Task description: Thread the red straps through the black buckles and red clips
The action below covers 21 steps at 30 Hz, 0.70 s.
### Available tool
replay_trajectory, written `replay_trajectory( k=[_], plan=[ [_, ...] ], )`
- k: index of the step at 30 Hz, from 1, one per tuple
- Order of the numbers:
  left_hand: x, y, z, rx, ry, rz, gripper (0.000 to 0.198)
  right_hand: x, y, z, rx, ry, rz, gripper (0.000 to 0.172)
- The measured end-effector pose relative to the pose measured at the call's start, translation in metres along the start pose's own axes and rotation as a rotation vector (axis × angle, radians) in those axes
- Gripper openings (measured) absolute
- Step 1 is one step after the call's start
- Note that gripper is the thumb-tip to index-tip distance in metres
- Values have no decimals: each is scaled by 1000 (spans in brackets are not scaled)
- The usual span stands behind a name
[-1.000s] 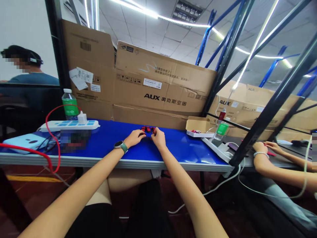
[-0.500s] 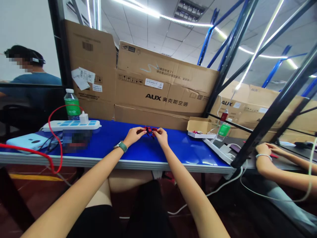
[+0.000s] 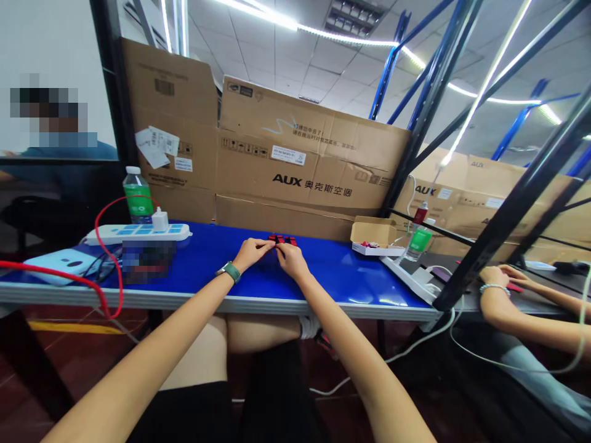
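Observation:
A small red and black object (image 3: 284,239) is at my fingertips above the blue tabletop (image 3: 337,264); its kind is too small to make out. My left hand (image 3: 252,253) pinches at its left side, thumb and forefinger together. From the right, my right hand (image 3: 290,258) closes its fingers on the object's near side, close against the left fingertips. The fingers cover part of it. A watch with a green strap (image 3: 229,271) is on my left wrist.
On the left are a power strip (image 3: 106,234), a bottle (image 3: 138,195), a light blue case (image 3: 64,264) and a red cable (image 3: 96,295). An open small box (image 3: 376,249) with red bits stands right, near another bottle (image 3: 419,240). A co-worker's hands (image 3: 496,277) are at the far right.
My right hand has moved left, bringing both hands' fingertips together. More of the red and black object now shows above the fingers. The view has shifted slightly.

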<state>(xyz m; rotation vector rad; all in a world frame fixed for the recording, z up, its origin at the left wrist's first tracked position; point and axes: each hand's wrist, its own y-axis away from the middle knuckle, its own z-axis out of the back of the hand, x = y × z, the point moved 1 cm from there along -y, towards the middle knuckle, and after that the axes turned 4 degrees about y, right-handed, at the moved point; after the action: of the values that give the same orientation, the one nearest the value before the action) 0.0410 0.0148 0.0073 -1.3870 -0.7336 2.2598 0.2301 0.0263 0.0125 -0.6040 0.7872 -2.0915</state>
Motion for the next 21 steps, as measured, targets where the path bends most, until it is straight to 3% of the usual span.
replay_trajectory(
  k=[6,16,21],
  plan=[
    [-1,-1,0,13,102,-37,41,-1,-1,-1,-21,66,-7,24],
    [4,0,-3,128,33,-56,41,4,-1,-6,73,249,-51,20],
    [4,-1,-2,130,-5,-33,40,-1,-1,-5,23,117,-141,20]
  ],
)
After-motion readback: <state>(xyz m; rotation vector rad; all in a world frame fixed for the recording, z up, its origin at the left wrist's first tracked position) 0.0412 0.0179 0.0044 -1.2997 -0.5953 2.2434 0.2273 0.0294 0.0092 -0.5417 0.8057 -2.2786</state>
